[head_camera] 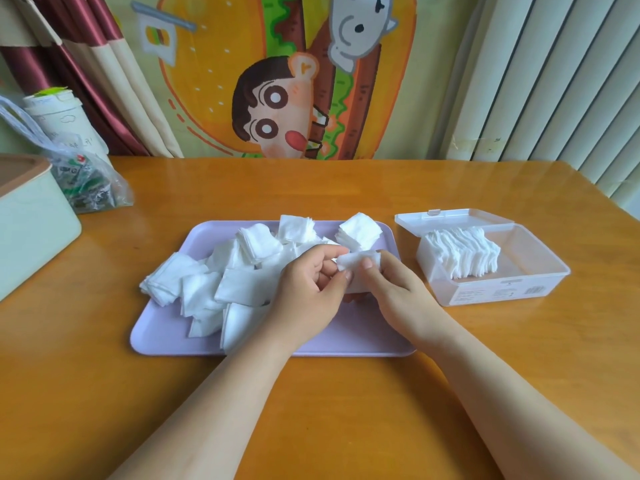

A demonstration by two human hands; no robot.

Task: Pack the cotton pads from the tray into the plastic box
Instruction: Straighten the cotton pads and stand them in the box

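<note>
A person's left hand [308, 289] and right hand [391, 289] meet over the right rear of the tray. Both pinch a small stack of cotton pads [358, 263] between curled fingers and thumbs, the right thumb pressed on its face. Beneath them spreads an orange-brown wooden table [346, 410], backed by a cartoon burger wall hanging [277, 98] with no legible writing. The lavender tray [346, 337] lies at the table's centre, strewn with loose pads [242, 285]: white, square, soft-edged, some in neat piles, others toppled and fanned. Just right of the tray stands the clear plastic box [540, 271], its hinged lid [450, 218] thrown back, with a row of pads [464, 252] on edge against its left wall. Printed labels [498, 292] on the box's front wall are too small to read. At far left sit a pale green container [31, 230], a clear bag [86, 178] of green packets and a paper cup [59, 119] with faint, unreadable print.
</note>
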